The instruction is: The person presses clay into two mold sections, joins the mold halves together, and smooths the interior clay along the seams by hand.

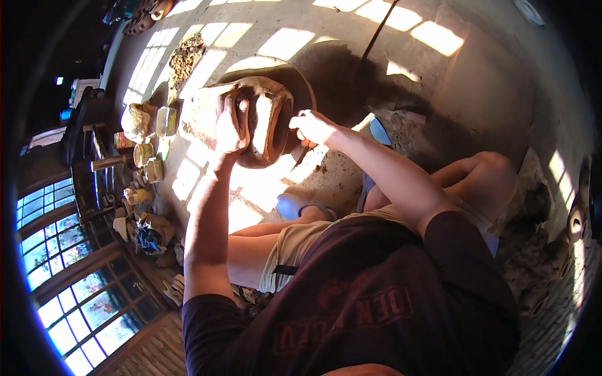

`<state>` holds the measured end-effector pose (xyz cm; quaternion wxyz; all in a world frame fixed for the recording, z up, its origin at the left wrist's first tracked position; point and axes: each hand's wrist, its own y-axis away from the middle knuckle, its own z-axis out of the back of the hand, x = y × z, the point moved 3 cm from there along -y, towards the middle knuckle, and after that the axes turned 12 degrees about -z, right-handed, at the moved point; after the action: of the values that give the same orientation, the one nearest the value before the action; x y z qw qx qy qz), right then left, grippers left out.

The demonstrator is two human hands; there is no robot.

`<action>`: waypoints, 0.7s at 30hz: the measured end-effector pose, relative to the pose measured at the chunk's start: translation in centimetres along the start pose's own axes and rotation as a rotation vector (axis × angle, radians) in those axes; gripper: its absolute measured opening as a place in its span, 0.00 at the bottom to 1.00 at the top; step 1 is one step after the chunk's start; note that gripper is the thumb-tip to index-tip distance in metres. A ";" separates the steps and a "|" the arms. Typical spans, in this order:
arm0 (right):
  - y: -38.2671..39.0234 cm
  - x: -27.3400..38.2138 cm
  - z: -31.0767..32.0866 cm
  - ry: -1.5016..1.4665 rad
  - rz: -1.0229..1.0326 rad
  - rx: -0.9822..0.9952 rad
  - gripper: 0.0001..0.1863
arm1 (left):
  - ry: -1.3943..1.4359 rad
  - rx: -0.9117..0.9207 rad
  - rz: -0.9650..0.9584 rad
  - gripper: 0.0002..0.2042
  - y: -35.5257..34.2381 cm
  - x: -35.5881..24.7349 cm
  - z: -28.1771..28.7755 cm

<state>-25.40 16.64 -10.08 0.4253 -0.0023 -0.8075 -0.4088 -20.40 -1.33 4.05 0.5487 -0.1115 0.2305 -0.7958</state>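
A bulky, brown clay vessel (204,116) with thick walls rests on its side over a round disc (307,88), its long opening toward the right. My left hand (233,128) lies on top of the vessel, fingers stretched out across the clay and pointing away from me. Close to the opening's right edge is my right hand (313,128), its fingers curled and pressed together. Whatever those fingers pinch, if anything, is too small to make out. Strong sunlight washes out part of the clay near my left wrist.
Crumbled clay (186,59) lies on the floor beyond the vessel. To the left stand a wrapped lump (138,120), a clear tub (166,121) and small containers (144,155). Blue shoes (295,207) are on my feet below the vessel. A thin pole (379,31) slants at the back.
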 end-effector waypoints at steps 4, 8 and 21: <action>-1.0 0.7 0.5 -0.026 0.057 0.099 0.16 | 0.024 0.005 -0.008 0.15 -0.2 -0.2 -0.2; -1.4 1.5 -0.2 -0.083 0.111 0.077 0.13 | 0.027 0.005 -0.003 0.15 0.3 0.1 0.2; 3.4 -2.6 -1.7 1.156 0.981 -0.410 0.16 | 0.062 -0.014 0.037 0.15 -0.3 0.0 -0.6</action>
<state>-21.36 18.69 -9.07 0.9010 -0.2243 -0.2733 -0.2515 -20.88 -1.08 3.62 0.5553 -0.0863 0.2548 -0.7870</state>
